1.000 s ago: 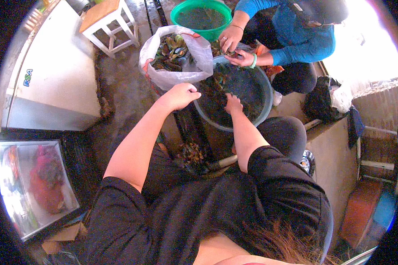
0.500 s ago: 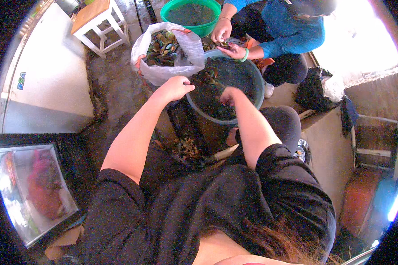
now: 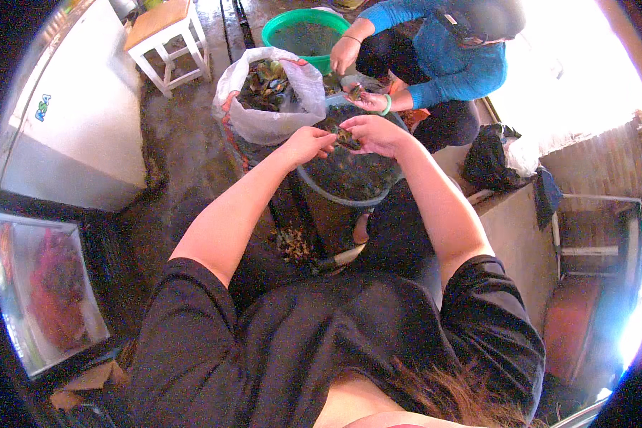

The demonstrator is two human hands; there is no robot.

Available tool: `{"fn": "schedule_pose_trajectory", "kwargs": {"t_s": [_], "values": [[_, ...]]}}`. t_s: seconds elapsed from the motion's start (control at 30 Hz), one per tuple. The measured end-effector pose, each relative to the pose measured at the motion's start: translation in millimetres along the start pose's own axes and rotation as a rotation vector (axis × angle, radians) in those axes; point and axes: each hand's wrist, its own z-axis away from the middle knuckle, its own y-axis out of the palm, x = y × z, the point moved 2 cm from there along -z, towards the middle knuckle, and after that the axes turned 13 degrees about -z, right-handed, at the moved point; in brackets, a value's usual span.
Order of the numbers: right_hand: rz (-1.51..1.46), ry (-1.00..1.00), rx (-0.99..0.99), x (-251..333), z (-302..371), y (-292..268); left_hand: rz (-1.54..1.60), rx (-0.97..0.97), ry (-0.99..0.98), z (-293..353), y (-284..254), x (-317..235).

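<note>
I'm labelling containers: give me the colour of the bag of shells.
The bag is translucent whitish with orange-red patches, best seen in the head view.

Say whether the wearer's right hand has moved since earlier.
Yes: against the basin, the right hand has moved toward its far side, nearer the left hand.

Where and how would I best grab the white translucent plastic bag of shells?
By its rim, probably from the near side, bunching the film of the white translucent plastic bag between fingers and thumb: the mouth gapes upward and its loose edge flares outward, while dark and greenish shells lie inside. The right side looks tighter, with the round pale-blue basin close by.
</note>
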Motion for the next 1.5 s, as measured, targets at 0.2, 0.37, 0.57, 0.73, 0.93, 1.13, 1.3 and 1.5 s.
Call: {"fn": "schedule_pose_trajectory", "kwargs": {"t_s": [0.2,0.37,0.57,0.73,0.93,1.13,1.3,1.5], "values": [[0.845,-0.510,-0.382,-4,-8,28,-0.100,-0.234,0.212,1,-6,7],[0.737,-0.615,-0.470,-6,-10,37,-0.423,-0.490,0.336,17,-13,-16],[0.313,-0.439,-0.381,0,-20,20,-0.335,-0.624,0.374,7,-25,-8],[-0.073,-0.262,-0.244,10,-4,31,0.206,-0.444,0.118,1,-33,5],[-0.111,-0.255,-0.172,4,-1,33,0.635,0.060,-0.166,20,-14,-11],[0.784,-0.476,-0.343,18,4,40,0.351,0.034,-0.139,25,-16,-11],[0.824,-0.577,-0.308,13,2,34,0.202,0.062,-0.102,26,-15,-14],[1.063,-0.695,-0.369,16,14,49,0.227,-0.016,-0.117,28,-16,-14]]}}
